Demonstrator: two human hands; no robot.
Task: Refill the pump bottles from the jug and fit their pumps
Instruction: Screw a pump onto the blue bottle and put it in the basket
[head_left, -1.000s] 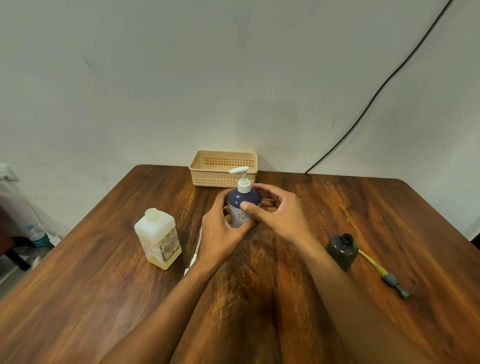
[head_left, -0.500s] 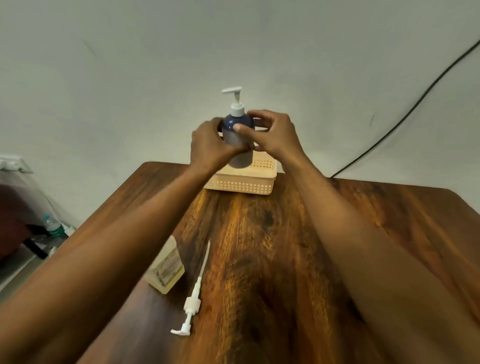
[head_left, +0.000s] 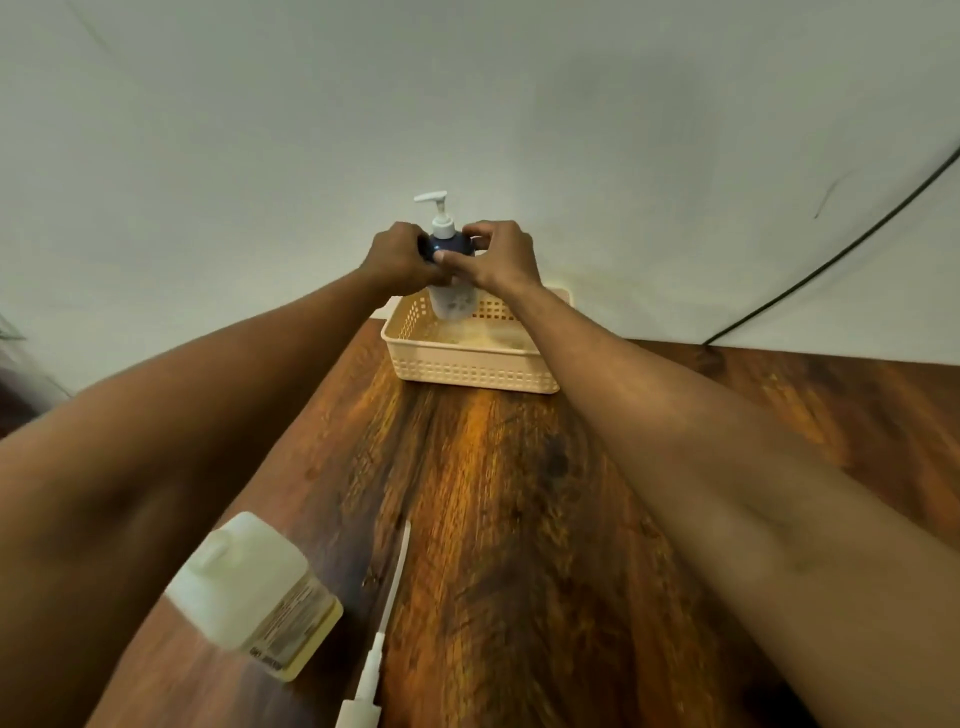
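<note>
Head view showed left hand and right hand both gripping a dark blue pump bottle with white pump, held upright over the cream plastic lattice basket on the wooden table

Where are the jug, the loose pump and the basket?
jug (head_left: 234, 577): head view, on its white upper body.
loose pump (head_left: 373, 670): head view, on its thicker white stem.
basket (head_left: 467, 366): head view, on its front wall.

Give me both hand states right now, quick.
Left hand: fingers curled round the pump bottle, holding it.
Right hand: gripping the same bottle from the other side.
</note>
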